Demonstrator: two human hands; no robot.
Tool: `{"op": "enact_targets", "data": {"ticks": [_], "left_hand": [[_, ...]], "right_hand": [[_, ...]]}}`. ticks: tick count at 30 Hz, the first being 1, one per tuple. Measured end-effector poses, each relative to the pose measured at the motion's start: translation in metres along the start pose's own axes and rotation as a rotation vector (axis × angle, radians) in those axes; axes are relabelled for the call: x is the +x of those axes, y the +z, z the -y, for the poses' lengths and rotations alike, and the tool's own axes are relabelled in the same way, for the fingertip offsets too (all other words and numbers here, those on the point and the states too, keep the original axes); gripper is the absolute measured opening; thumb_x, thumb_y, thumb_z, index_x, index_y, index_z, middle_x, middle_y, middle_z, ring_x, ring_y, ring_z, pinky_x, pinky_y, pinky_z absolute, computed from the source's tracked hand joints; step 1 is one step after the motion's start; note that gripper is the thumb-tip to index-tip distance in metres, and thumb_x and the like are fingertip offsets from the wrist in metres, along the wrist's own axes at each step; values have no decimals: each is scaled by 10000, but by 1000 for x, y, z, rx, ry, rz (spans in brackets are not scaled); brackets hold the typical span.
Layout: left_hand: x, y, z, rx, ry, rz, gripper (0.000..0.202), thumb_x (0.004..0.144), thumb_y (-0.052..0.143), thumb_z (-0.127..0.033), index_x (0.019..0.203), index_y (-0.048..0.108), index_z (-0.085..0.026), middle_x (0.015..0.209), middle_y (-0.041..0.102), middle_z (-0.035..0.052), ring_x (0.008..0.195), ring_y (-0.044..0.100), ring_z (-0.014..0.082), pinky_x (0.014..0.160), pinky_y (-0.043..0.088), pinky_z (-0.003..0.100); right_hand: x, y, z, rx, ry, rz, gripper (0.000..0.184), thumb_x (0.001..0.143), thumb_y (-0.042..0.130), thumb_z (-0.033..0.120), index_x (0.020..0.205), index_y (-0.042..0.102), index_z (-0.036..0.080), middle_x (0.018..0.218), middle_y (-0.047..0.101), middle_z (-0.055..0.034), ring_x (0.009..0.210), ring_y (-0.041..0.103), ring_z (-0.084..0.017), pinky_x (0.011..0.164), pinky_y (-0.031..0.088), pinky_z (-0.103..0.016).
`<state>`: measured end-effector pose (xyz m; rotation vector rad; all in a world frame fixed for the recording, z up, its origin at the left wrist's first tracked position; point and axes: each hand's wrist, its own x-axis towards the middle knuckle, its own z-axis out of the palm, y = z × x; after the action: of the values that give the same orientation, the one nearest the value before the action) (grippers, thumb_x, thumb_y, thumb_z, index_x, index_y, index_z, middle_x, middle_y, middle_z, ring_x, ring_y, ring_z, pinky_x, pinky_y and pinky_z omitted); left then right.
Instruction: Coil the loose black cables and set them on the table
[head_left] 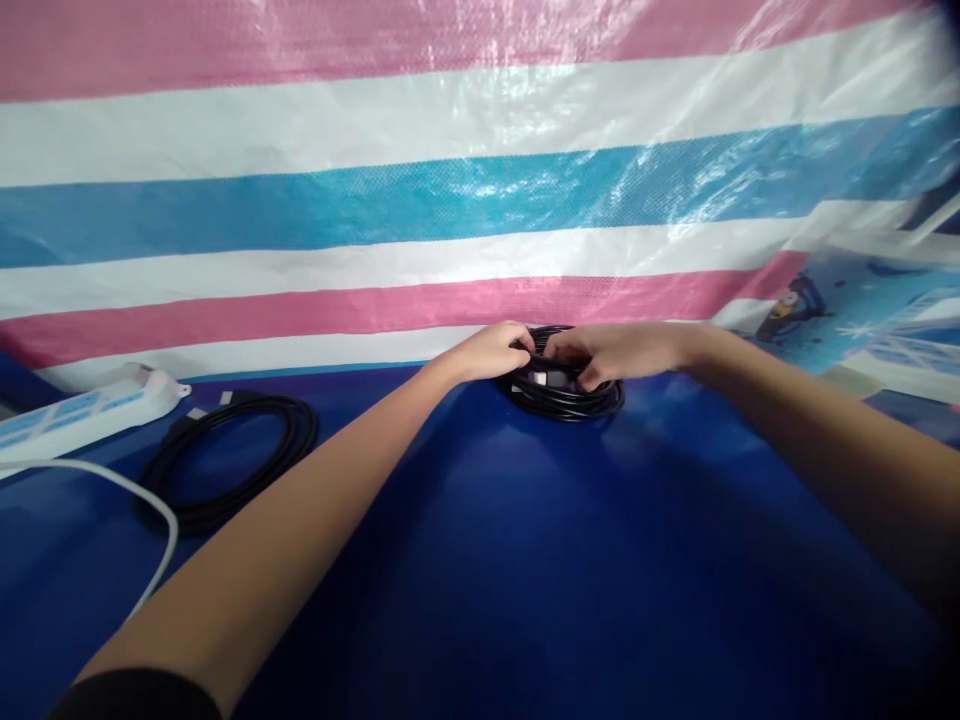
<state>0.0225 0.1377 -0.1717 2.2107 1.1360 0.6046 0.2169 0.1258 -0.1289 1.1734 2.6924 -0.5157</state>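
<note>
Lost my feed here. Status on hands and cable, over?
Left hand and right hand both gripping the coiled black cable on the blue table. Second cable coil lies apart, left. Nothing blocking.

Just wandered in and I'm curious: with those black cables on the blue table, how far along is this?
One black cable already lies coiled in a loose ring at the left, near the white power strip. In hand: the left hand and right hand both grip a second coiled cable at the far edge of the blue table, fingers at its top. Whether it is fastened is hidden, so that seems left.
</note>
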Motion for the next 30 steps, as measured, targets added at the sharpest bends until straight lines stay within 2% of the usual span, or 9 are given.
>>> {"op": "enact_targets", "data": {"ticks": [2, 6, 10, 15, 20, 23, 25, 27, 30], "left_hand": [[-1, 0, 3, -23, -12, -5, 281, 755, 426, -136, 956, 622, -156, 976, 628, 49, 847, 560, 153, 772, 446, 298], [-2, 9, 8, -53, 7, -61, 210, 895, 422, -227, 937, 605, -133, 986, 623, 58, 904, 573, 154, 839, 461, 344], [-3, 24, 8, -11, 48, -172, 256, 924, 457, -333, 928, 601, -121, 1042, 607, 73, 1040, 551, 180, 955, 425, 411], [-22, 30, 1, 46, 66, -318, 312, 967, 320, -306, 921, 585, -148, 1121, 590, 80, 1101, 520, 163, 1016, 384, 366], [-86, 34, -18, 91, 40, -357, 341, 976, 256, -350, 1082, 545, -204, 1224, 583, 45, 1141, 531, 121, 1007, 403, 260], [-136, 27, -26, 167, -4, -390, 370, 969, 280, -382, 1229, 475, -204, 1370, 490, 55, 1288, 427, 129, 1097, 330, 279], [-170, 12, -22, 241, -29, -364, 364, 959, 299, -395, 1205, 510, -230, 1309, 547, 36, 1228, 487, 135, 1081, 354, 294], [-205, -7, -11, 331, -68, -334, 325, 927, 376, -397, 1115, 584, -232, 1222, 605, 29, 1212, 497, 171, 1106, 321, 344], [-253, -35, 15, 422, -206, -373, 391, 899, 405, -423, 1138, 582, -169, 1223, 601, 108, 1186, 514, 259, 1076, 336, 459]], "right_hand": [[-4, -2, 1, 58, -21, 10, 261, 764, 504, 130, 1005, 605, 120, 941, 638, -42, 771, 582, -127, 633, 438, -193], [-5, 8, 14, 76, -33, -21, 323, 882, 411, 359, 1050, 611, 170, 988, 647, -57, 826, 613, -167, 667, 458, -224], [-2, 35, 38, -67, 66, -180, 549, 841, 516, 471, 1257, 477, 115, 1057, 634, -161, 897, 624, -274, 759, 453, -331], [-2, 57, 47, -198, 129, -330, 523, 876, 454, 512, 1156, 529, 75, 947, 654, -186, 864, 635, -338, 723, 441, -381], [-12, 50, 39, -199, 43, -472, 556, 865, 428, 622, 1007, 631, 124, 966, 656, -136, 873, 628, -271, 748, 457, -342], [-20, 53, 42, -190, 36, -675, 583, 897, 414, 574, 1242, 543, 121, 1115, 617, -155, 1043, 574, -295, 887, 440, -401], [-26, 63, 52, -180, 31, -845, 616, 923, 410, 503, 1389, 382, 102, 1265, 526, -179, 1196, 473, -305, 1000, 377, -446], [-31, 79, 68, -177, -7, -963, 569, 944, 393, 422, 1395, 345, 79, 1343, 447, -197, 1297, 363, -300, 1077, 299, -473], [-35, 107, 98, -201, -153, -941, 454, 941, 414, 345, 1327, 422, 106, 1363, 442, -171, 1352, 298, -280, 1114, 264, -481]]}}
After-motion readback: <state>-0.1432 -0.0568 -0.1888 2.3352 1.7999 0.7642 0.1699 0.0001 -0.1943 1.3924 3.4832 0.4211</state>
